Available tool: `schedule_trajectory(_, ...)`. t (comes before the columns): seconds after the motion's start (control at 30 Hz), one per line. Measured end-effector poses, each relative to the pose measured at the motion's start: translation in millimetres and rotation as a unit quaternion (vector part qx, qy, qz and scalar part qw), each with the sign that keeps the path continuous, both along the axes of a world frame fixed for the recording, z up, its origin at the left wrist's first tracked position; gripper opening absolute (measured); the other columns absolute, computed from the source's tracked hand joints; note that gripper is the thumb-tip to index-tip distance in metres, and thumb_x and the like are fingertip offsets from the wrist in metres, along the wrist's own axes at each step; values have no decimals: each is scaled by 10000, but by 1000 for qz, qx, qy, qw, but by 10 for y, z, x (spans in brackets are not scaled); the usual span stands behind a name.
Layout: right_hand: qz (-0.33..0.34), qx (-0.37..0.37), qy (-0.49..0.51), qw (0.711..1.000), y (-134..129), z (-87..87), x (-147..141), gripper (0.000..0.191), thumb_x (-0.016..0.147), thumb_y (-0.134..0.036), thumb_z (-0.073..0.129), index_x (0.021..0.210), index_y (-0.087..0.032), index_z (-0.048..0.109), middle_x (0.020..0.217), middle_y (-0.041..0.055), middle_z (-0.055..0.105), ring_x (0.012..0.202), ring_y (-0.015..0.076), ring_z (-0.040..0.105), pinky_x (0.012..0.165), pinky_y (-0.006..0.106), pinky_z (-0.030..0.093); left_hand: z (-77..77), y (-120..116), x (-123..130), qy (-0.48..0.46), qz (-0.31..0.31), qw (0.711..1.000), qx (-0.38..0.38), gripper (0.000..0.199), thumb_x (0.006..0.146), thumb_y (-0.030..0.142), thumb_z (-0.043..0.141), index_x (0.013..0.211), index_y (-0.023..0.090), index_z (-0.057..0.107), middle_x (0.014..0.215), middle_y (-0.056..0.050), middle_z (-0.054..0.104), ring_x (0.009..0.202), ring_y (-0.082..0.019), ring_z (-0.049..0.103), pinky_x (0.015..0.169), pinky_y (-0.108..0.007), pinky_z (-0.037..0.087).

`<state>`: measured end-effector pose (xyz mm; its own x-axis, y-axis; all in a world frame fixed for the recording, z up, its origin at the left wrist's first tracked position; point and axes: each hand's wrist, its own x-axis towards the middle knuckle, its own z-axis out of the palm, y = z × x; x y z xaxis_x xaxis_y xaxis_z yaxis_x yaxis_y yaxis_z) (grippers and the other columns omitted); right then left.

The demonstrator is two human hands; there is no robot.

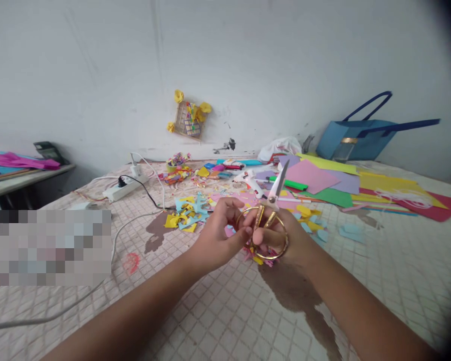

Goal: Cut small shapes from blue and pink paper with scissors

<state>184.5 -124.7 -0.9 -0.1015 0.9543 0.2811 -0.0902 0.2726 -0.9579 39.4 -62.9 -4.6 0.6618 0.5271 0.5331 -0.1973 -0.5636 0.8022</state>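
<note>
Gold-handled scissors (276, 193) point up and away, their blades together. My right hand (285, 233) is closed around them, with the large loops about its fingers. My left hand (221, 233) meets it at the middle of the view, thumb and fingers pinched close to the handle loops. Whatever it pinches is too small or hidden to make out. Below both hands, pink and yellow paper bits (258, 259) show in part. Blue and yellow paper scraps (188, 213) lie just beyond my left hand, and light-blue pieces (351, 232) lie to the right.
A white glue gun (250, 181) and a green marker (288, 183) lie past the hands. Coloured paper sheets (311, 175) spread at right, near a blue bag (355, 138). At left, a power strip (124, 189) trails cables. A craft frame (188, 120) hangs on the wall.
</note>
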Motion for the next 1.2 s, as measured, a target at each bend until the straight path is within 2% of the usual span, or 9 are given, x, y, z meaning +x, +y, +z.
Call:
schedule_trajectory(0.1, 8, 5, -20, 1000, 5, -12, 12, 429, 574, -502, 759, 780, -149, 626, 521, -41, 533, 373, 82, 465, 349, 201, 372, 14, -13, -17, 14, -30, 999, 22, 380, 783, 244, 561, 1117, 198, 387, 903, -59, 549, 774, -151, 526, 661, -300, 429)
schedule_trajectory(0.2, 12, -6, -28, 1000, -3, -1, 46, 426, 581, -490, 760, 819, -158, 638, 563, -26, 562, 394, 92, 489, 372, 217, 397, 51, -44, -21, 27, -14, 998, 61, 416, 744, 263, 616, 1110, 197, 431, 1038, -93, 547, 819, -164, 535, 689, -306, 444)
schedule_trajectory(0.3, 17, -18, -11, 1000, 0, -3, 85, 406, 612, -463, 756, 858, -165, 630, 598, -24, 573, 402, 86, 497, 390, 217, 410, 78, -84, -17, 37, 25, 995, 84, 392, 748, 277, 614, 1095, 191, 453, 975, -69, 564, 747, -140, 516, 653, -288, 440)
schedule_trajectory(0.4, 20, -18, 4, 1000, 15, -20, 88, 480, 576, -513, 756, 870, -158, 625, 594, -23, 569, 408, 91, 508, 382, 208, 408, 75, -118, -19, 45, 53, 994, 81, 361, 737, 258, 611, 1059, 179, 469, 852, -32, 555, 673, -121, 488, 591, -264, 418)
schedule_trajectory(0.57, 49, -4, 19, 999, 13, -20, 31, 612, 540, -643, 692, 896, -149, 629, 534, -21, 562, 434, 115, 525, 418, 239, 451, 45, -94, -42, 22, 92, 995, 43, 233, 774, 309, 570, 951, 194, 472, 561, 78, 369, 472, -76, 366, 452, -213, 300)
schedule_trajectory(0.7, 80, 4, 33, 996, 1, -24, 49, 631, 612, -675, 617, 940, -136, 630, 505, -25, 558, 373, 94, 484, 410, 244, 455, 48, -51, -65, 21, 118, 991, 62, 182, 788, 329, 563, 891, 199, 490, 513, 100, 288, 420, -63, 317, 432, -206, 265)
schedule_trajectory(0.97, 88, -23, 57, 994, 30, -62, 82, 558, 559, -577, 731, 879, -134, 617, 591, -11, 568, 489, 109, 539, 447, 229, 457, 44, -69, -60, 4, 118, 992, 47, 194, 810, 388, 530, 829, 203, 476, 473, 94, 331, 398, -68, 320, 408, -208, 233)
schedule_trajectory(1.07, 88, -18, 60, 994, 34, -49, 66, 526, 559, -537, 756, 867, -137, 608, 630, -16, 566, 496, 95, 540, 466, 223, 465, 58, -82, -70, -1, 118, 992, 44, 188, 810, 383, 534, 834, 205, 478, 460, 97, 324, 390, -68, 311, 401, -210, 225)
schedule_trajectory(1.2, 125, -30, 42, 991, 4, -19, 73, 464, 615, -520, 730, 842, -140, 592, 648, -6, 600, 454, 80, 549, 419, 186, 449, 111, -101, -99, -2, 105, 994, 37, 161, 796, 342, 562, 807, 205, 478, 440, 108, 290, 368, -61, 290, 384, -208, 217)
